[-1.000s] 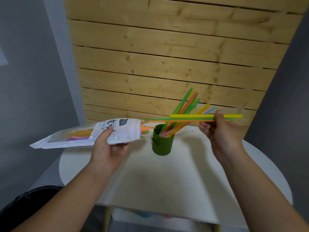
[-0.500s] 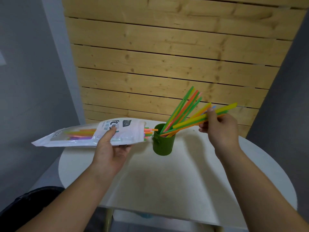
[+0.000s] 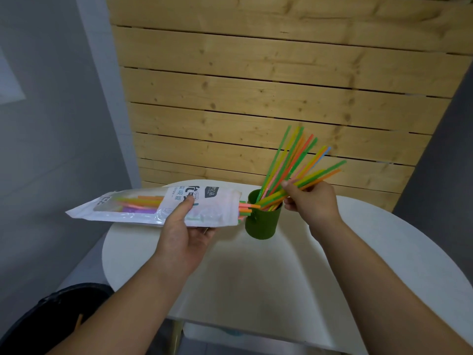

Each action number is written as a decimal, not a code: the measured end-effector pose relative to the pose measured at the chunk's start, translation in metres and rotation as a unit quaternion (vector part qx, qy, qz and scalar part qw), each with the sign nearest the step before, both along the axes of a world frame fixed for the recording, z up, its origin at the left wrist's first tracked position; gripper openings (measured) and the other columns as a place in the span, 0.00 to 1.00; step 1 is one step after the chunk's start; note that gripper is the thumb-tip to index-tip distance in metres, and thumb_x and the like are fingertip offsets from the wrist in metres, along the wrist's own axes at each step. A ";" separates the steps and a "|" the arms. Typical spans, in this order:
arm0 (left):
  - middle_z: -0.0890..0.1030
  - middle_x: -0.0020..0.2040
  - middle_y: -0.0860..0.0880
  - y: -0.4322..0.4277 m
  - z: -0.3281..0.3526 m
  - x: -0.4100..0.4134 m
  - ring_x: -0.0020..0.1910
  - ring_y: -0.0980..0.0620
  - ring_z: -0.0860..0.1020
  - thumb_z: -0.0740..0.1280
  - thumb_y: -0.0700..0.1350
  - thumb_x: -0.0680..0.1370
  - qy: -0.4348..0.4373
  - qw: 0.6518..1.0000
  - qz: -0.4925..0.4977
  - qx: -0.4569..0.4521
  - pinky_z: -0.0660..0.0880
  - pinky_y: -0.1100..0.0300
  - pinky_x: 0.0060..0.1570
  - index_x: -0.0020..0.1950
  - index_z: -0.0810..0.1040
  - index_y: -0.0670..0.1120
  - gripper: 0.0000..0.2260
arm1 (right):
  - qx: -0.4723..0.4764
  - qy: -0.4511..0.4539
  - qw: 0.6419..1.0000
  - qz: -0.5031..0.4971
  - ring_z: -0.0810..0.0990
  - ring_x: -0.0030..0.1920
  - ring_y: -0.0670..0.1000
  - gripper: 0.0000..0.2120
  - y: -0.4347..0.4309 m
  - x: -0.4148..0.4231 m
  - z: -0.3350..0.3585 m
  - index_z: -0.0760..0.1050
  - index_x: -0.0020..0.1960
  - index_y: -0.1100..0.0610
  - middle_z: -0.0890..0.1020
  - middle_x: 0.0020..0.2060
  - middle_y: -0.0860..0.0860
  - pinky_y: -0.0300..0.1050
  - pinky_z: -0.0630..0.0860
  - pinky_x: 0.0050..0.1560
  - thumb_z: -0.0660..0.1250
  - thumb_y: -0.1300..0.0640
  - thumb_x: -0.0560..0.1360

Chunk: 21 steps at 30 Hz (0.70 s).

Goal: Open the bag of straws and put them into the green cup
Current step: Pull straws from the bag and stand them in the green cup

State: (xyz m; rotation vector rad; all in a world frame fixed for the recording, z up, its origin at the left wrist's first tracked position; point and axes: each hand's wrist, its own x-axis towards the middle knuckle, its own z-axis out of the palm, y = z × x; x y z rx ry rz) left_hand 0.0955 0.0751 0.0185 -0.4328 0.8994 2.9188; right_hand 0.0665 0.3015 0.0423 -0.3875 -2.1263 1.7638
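Note:
A green cup (image 3: 262,222) stands on the white round table (image 3: 268,278), with several coloured straws (image 3: 289,160) leaning up and to the right out of it. My right hand (image 3: 311,201) pinches a few straws (image 3: 321,174), green, yellow and orange, whose lower ends dip into the cup's mouth. My left hand (image 3: 184,231) holds the white straw bag (image 3: 153,207) level, just left of the cup. The bag's open end faces the cup, and several straw tips (image 3: 247,210) stick out of it.
A wall of pale wooden planks (image 3: 268,98) rises right behind the table. Grey walls stand on both sides. A black bin (image 3: 51,321) sits low at the left, beside the table's near edge.
My right hand tilted its few straws from level to slanted and lowered their ends into the cup. The bag has stayed in my left hand, almost unmoved.

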 end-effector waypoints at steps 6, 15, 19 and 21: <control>0.90 0.46 0.46 0.003 0.001 0.002 0.42 0.49 0.89 0.69 0.41 0.82 0.000 1.000 -0.005 -0.008 0.85 0.47 0.50 0.57 0.81 0.47 0.05 | -0.027 0.027 0.999 -0.020 0.82 0.33 0.51 0.13 0.001 -0.001 0.000 0.75 0.54 0.66 0.79 0.36 0.56 0.48 0.84 0.40 0.72 0.58 0.77; 0.90 0.47 0.47 0.003 0.001 0.007 0.43 0.49 0.89 0.68 0.40 0.83 0.013 1.000 -0.015 -0.017 0.84 0.48 0.54 0.58 0.82 0.47 0.06 | 0.027 0.032 0.999 -0.015 0.83 0.33 0.52 0.07 0.001 -0.004 -0.005 0.78 0.52 0.64 0.82 0.35 0.58 0.55 0.85 0.46 0.69 0.60 0.78; 0.90 0.48 0.47 0.006 0.002 0.009 0.44 0.49 0.89 0.68 0.40 0.82 0.010 1.000 -0.011 -0.015 0.83 0.47 0.57 0.58 0.81 0.47 0.06 | -0.128 0.023 0.991 -0.025 0.83 0.36 0.53 0.18 -0.002 0.001 0.001 0.71 0.57 0.62 0.82 0.44 0.59 0.48 0.83 0.45 0.75 0.60 0.74; 0.90 0.49 0.46 0.006 0.002 0.009 0.44 0.49 0.89 0.69 0.40 0.82 0.013 1.000 -0.012 -0.012 0.84 0.48 0.52 0.59 0.81 0.47 0.07 | -0.129 -0.011 0.991 -0.047 0.81 0.34 0.52 0.19 -0.003 0.007 -0.001 0.68 0.54 0.59 0.79 0.44 0.57 0.51 0.84 0.47 0.76 0.56 0.73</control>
